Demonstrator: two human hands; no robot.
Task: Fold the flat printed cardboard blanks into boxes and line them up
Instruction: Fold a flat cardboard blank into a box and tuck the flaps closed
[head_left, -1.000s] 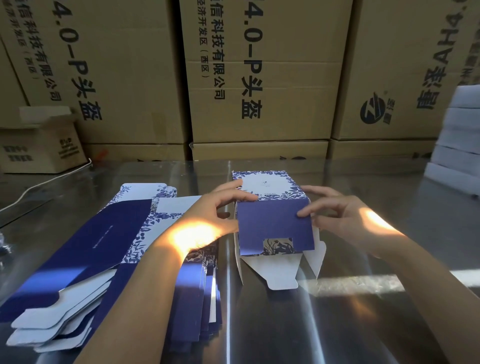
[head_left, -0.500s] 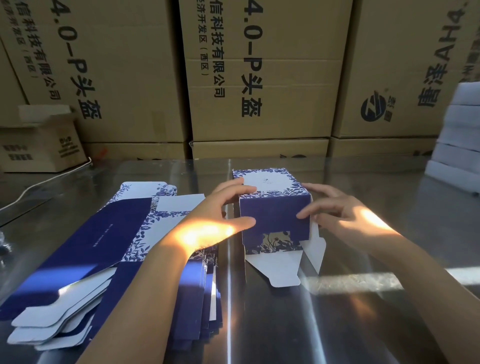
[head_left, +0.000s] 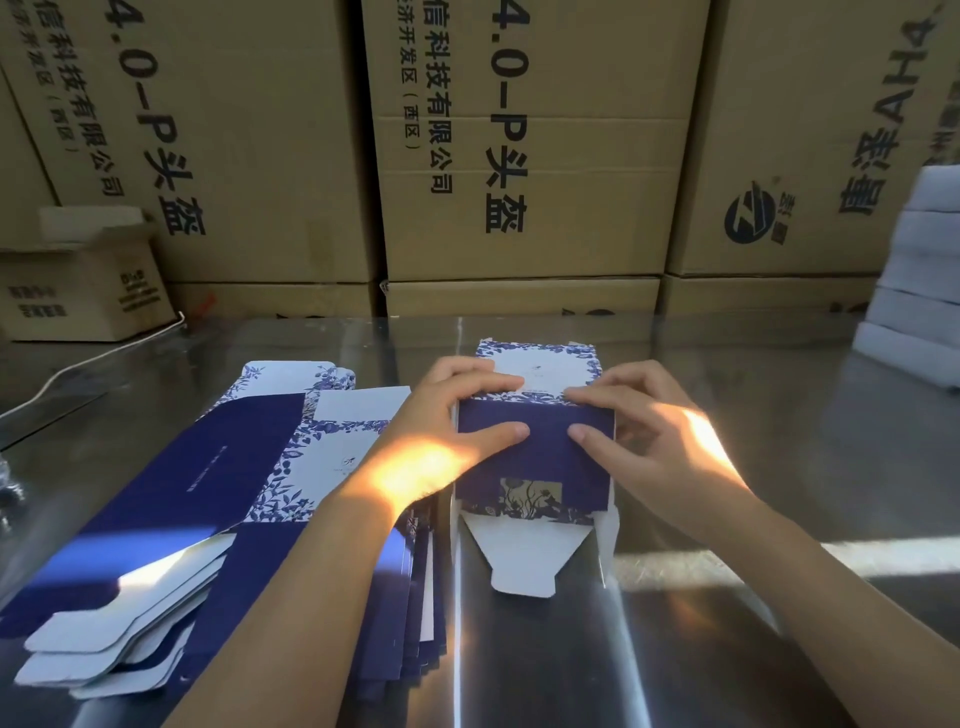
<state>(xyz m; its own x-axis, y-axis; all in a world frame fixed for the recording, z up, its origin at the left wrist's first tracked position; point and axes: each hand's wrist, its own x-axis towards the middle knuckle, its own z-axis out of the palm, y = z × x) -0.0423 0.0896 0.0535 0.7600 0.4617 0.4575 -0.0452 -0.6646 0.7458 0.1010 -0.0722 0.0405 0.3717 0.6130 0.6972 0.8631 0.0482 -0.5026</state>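
Navy-blue cardboard is taking shape as a half-formed box in the centre of the frame on the steel desk. The left hand and right hand are gripping it, thumbs pressing the dark front panel and fingers curling over the white floral top. Its white tuck flap is lying unfolded below it, and a stack of flat blanks is waiting at lower left with no finished row showing, so most of the job seems to remain.
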